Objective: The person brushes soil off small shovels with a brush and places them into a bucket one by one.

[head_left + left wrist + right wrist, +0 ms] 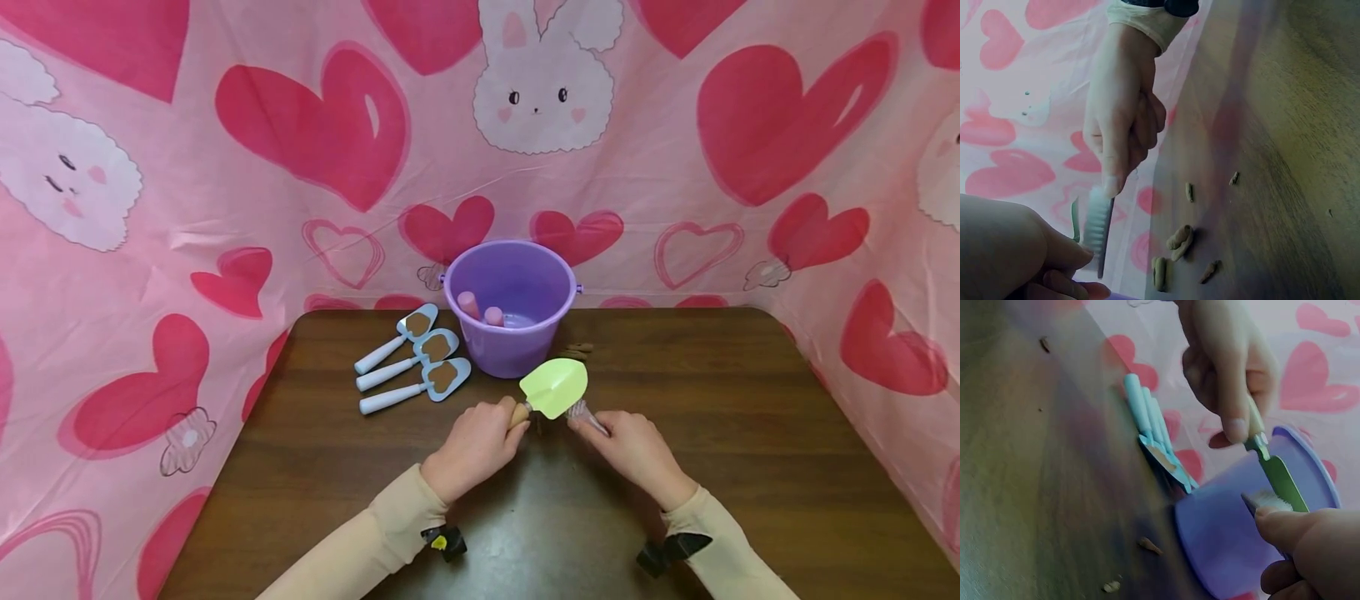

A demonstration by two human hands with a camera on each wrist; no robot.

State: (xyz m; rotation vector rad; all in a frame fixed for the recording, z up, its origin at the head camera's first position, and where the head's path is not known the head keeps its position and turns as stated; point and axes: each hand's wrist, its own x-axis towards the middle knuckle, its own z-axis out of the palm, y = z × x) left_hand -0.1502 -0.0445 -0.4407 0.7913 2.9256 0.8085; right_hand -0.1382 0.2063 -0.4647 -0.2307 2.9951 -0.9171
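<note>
While the left hand grips the wooden handle of a yellow-green trowel, the right hand pinches a small brush, its bristles close to the trowel's blade; whether they touch, I cannot tell. Both tools are held just in front of a purple bucket, which stands upright near the far edge of the brown bench. Two pink ends show inside the bucket. To its left, three pale blue shovels lie side by side, blades toward it. Small brown pieces lie scattered on the bench.
</note>
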